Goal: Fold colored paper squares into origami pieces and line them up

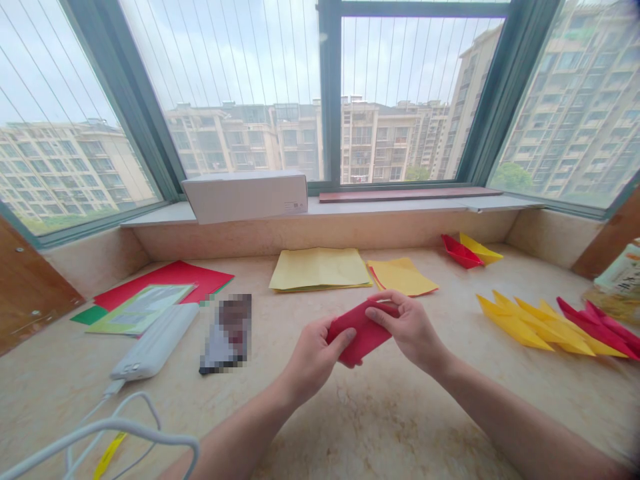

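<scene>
A folded piece of red paper (364, 339) is held up above the counter between both hands. My left hand (320, 350) grips its left side, thumb pressed on the face toward me and the other fingers behind it. At the upper right corner my right hand (411, 327) pinches the paper, thumb in front and fingers over the back edge. Just beyond the hands lie a stack of pale yellow paper (320, 269) and a smaller pile of orange-yellow squares (404, 276) with red showing beneath.
Folded yellow paper boats (540, 323) and dark red ones (597, 323) line the right, near a jar (617, 283). A red boat (461, 251) sits farther back. Left are red sheets (170, 280), a white power bank (156, 343), a cable (115, 423) and a blurred-out object (227, 333). A white box (247, 198) rests on the sill.
</scene>
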The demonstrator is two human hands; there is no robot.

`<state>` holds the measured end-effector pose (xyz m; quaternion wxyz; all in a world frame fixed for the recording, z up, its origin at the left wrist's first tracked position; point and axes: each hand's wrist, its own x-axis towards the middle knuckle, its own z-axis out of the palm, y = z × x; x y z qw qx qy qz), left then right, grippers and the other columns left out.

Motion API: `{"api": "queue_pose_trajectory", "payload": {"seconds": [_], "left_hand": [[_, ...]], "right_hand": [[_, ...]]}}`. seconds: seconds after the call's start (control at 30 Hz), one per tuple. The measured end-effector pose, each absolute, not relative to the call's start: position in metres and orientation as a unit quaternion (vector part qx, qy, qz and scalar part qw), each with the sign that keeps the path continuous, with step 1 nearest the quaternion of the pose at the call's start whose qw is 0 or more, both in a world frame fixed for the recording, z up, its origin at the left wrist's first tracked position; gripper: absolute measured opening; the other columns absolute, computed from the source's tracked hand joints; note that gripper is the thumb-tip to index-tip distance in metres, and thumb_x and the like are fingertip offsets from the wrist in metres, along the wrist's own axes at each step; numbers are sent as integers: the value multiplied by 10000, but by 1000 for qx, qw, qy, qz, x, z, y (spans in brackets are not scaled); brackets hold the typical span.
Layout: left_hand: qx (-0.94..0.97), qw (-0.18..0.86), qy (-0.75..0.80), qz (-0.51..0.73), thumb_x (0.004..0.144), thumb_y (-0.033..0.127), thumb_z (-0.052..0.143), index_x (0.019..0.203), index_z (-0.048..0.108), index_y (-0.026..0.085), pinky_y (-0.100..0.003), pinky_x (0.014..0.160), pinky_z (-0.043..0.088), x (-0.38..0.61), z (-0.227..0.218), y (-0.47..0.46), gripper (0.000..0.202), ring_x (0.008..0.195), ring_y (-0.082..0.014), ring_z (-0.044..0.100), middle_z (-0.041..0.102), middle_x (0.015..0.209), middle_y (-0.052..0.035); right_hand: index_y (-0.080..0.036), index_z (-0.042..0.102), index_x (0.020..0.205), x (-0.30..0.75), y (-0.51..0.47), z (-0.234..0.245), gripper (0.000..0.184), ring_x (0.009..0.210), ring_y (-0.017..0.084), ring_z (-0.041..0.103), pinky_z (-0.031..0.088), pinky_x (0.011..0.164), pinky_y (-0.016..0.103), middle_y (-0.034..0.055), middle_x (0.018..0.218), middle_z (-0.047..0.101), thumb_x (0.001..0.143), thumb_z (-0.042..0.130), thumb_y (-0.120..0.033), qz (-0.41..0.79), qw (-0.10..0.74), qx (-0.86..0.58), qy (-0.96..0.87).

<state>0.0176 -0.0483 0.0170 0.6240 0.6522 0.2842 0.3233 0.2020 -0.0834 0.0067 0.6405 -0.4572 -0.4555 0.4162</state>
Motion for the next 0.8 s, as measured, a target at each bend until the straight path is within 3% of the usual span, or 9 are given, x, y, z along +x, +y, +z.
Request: {"api": "queue_pose_trajectory", "payload": {"seconds": [0.4, 0.53, 0.73, 0.8], "left_hand": [[625, 644, 281, 340, 854, 466, 670, 1022, 641, 93, -243, 483, 528, 19, 19, -47, 409, 562, -185, 698, 704, 720, -72], [633, 654, 273, 310, 861, 483, 657, 935, 672, 90, -229, 456, 510, 18, 18, -47, 400, 547, -196, 703, 675, 656, -61], [626, 617, 300, 372, 877, 481, 632, 987, 671, 94, -234, 452, 502, 17, 19, -44, 404, 537, -191, 697, 698, 693, -70], [629, 601, 306, 386, 888, 475, 616, 1027, 664, 98, -237, 462, 499, 17, 20, -44, 405, 551, -190, 696, 710, 724, -78]], "right_hand": [[-166, 739, 878, 208, -83, 11, 381, 664, 182, 655, 500, 618, 274, 42, 733, 734, 856, 670, -540, 372, 640, -456, -494], [-169, 731, 875, 208, -83, 12, 383, 661, 186, 656, 502, 600, 278, 49, 747, 736, 843, 682, -548, 379, 650, -454, -477], [-186, 615, 1211, 205, -85, 16, 515, 684, 185, 702, 539, 625, 290, 55, 829, 751, 864, 648, -565, 492, 600, -419, -471], [-187, 615, 1209, 203, -86, 16, 492, 700, 177, 705, 529, 629, 276, 55, 833, 752, 856, 679, -523, 503, 563, -421, -503]]}}
